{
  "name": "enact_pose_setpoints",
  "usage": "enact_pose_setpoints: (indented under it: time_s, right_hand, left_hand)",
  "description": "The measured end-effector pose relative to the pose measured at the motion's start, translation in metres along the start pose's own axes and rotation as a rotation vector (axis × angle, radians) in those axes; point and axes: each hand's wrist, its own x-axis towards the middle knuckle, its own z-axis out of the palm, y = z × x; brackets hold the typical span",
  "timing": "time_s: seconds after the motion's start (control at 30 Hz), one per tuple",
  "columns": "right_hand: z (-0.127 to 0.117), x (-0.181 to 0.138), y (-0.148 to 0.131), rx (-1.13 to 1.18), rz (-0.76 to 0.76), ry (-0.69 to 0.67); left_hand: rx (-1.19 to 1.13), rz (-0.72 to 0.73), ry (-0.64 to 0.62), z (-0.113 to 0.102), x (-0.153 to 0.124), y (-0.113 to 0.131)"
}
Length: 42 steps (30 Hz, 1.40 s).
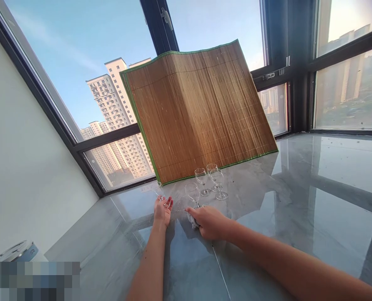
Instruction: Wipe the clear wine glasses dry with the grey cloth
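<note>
The left hand (162, 212), palm turned up, holds a small stemmed glass (157, 189), its fingers bent around the stem and foot; exactly which fingertips press on it is too small to tell. The right hand (215, 223) has its fingers closed on a crumpled white wad (192, 220) — cloth or paper, I cannot tell which — with the thumb reaching toward the left hand.

Just beyond the right hand is a near stemmed glass (192, 191), upright, its foot hidden behind that hand. Three more clear stemmed glasses (217, 179) stand close together behind it, to the right, on the glossy grey marbled surface (261, 251). Behind them a green-edged bamboo mat (204, 113) stands upright with vertical creases, in front of the dark-framed window (107, 138). High-rise buildings (117, 100) show outside. At lower left is a lidded container (26, 251) — partly covered by a pixelated patch.
</note>
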Motion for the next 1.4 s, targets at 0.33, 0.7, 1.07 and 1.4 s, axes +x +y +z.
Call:
enact_pose_setpoints:
  time_s: [0.33, 0.7, 1.07, 1.4]
  right_hand:
    - [0.002, 0.002, 0.003, -0.005, 0.139, 0.01]
    - [-0.002, 0.005, 0.019, -0.01, 0.347, 0.018]
    - [-0.009, 0.005, 0.038, 0.0, 0.374, 0.055]
    - [-0.003, 0.008, 0.047, 0.007, 0.328, 0.066]
  left_hand:
    - [0.047, -0.001, 0.038, 0.004, -0.002, -0.005]
    - [0.07, -0.002, 0.085, 0.013, -0.013, -0.007]
    - [0.185, 0.036, 0.009, 0.03, -0.033, -0.014]
    - [0.343, 0.076, -0.015, 0.034, -0.041, -0.017]
